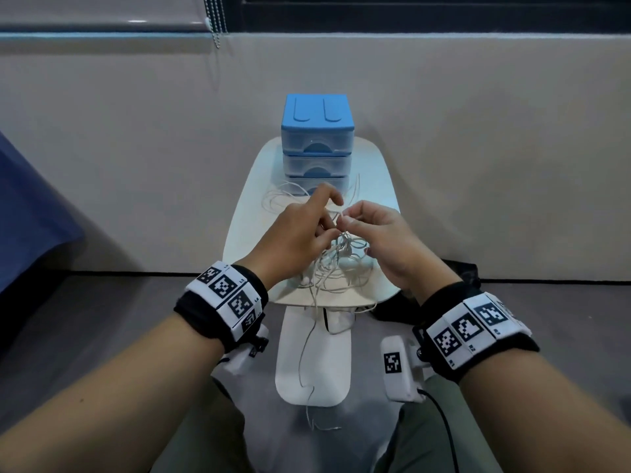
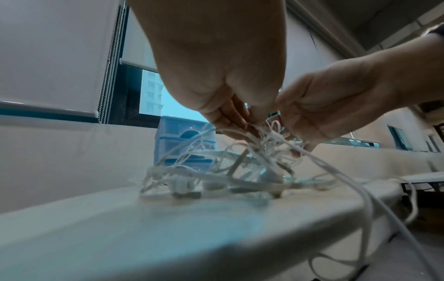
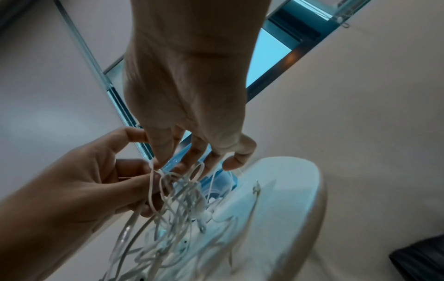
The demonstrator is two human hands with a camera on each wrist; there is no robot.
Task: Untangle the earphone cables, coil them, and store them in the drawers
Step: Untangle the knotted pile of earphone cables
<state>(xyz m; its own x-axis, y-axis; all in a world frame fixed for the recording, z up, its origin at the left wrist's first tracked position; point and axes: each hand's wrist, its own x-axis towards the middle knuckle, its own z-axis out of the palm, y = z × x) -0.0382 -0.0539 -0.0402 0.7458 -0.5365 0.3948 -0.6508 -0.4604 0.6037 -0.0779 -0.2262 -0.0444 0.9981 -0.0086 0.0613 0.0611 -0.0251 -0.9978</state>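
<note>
Both hands meet above the bench (image 1: 375, 186). The left hand (image 1: 300, 230) and right hand (image 1: 382, 233) each pinch strands of the tangled cables (image 1: 336, 268) with curled fingers (image 3: 168, 150). The tangle lies before the closed drawers (image 1: 316, 145), one strand hanging over the near edge.

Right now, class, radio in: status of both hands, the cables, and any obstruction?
Left hand and right hand pinch the tangled white earphone cables. Still knotted on the white table. Blue three-drawer plastic cabinet shut; one strand hangs off the edge.

Tangled earphone cables (image 1: 333, 264) cover the near tabletop (image 1: 379, 186); blue drawers (image 1: 317, 145) block its far end, bare table either side.
</note>
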